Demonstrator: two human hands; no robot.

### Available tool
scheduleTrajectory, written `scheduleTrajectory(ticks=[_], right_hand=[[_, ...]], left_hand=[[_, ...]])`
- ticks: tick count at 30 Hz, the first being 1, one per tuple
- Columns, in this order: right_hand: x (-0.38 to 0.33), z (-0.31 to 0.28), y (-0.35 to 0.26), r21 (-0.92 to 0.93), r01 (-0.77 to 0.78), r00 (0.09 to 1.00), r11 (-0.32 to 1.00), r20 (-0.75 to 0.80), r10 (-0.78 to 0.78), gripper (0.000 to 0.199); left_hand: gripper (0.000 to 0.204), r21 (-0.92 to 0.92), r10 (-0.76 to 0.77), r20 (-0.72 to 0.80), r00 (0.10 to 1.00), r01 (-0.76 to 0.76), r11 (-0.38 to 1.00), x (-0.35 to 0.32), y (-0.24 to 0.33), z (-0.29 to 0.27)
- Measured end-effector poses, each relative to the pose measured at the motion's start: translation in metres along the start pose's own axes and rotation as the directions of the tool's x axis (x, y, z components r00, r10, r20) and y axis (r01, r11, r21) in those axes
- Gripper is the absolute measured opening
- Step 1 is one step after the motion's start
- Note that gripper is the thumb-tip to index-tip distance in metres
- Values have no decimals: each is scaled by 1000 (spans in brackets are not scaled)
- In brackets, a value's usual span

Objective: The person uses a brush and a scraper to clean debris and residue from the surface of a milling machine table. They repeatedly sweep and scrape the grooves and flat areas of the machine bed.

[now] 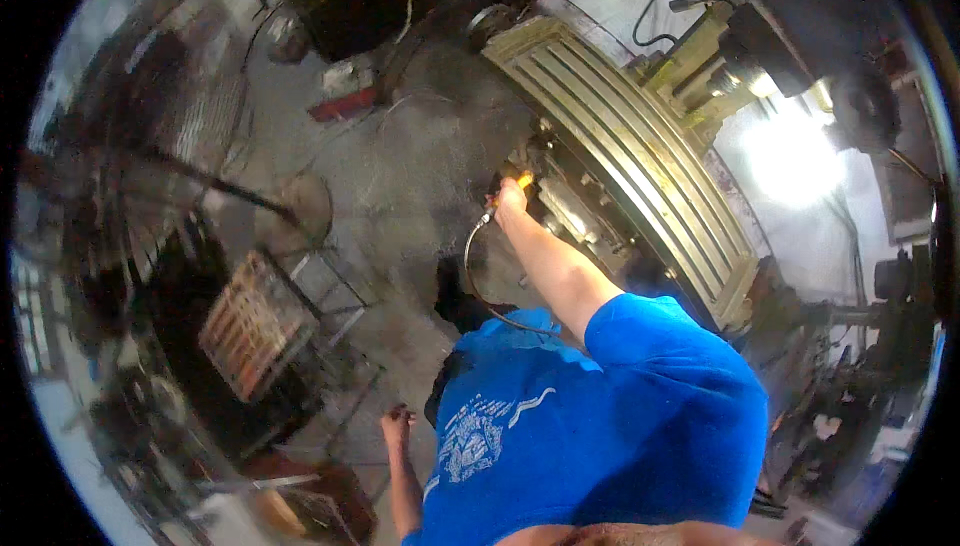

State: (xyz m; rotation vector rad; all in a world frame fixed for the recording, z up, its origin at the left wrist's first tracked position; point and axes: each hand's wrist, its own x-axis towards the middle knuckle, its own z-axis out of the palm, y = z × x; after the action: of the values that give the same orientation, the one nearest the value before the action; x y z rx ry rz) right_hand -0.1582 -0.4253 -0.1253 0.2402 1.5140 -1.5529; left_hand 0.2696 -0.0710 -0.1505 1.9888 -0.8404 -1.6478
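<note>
My right hand (510,198) is wrapped round a yellow-orange air blow gun (525,180) beside the front of a machine. A thin hose (470,264) runs from a metal fitting under that hand, curving down to my blue shirt. Just beyond the hand are the metal slide and fittings (565,208) below a long slotted machine table (620,136). My left hand (397,424) hangs low at my left side, its fingers curled in. Something dark shows at its fingertips, too small to make out.
A machine head with a bright lamp (795,156) stands at the right. To the left are a slatted, rust-coloured rack (255,324), a metal-legged stand (345,296) and a round-based pole (305,208). A red object (342,104) lies on the floor farther off.
</note>
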Motion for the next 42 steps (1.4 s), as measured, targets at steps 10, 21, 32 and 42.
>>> scheduleTrajectory(ticks=[10, 21, 32, 42], right_hand=[[53, 64, -31, 127, 190, 940, 974, -311, -143, 14], [-39, 25, -81, -742, 226, 954, 631, 300, 10, 26], [-97, 14, -402, -955, -254, 872, 151, -294, -392, 36], [141, 32, -450, -925, -287, 958, -248, -272, -93, 29]], left_hand=[[30, -142, 88, 124, 988, -71, 987, 121, 213, -81], [30, 189, -169, 426, 889, 95, 977, 279, 335, -102], [29, 260, -114, 565, 817, -45, 965, 413, 481, 3], [30, 291, -31, 374, 927, -86, 953, 459, 481, -11]])
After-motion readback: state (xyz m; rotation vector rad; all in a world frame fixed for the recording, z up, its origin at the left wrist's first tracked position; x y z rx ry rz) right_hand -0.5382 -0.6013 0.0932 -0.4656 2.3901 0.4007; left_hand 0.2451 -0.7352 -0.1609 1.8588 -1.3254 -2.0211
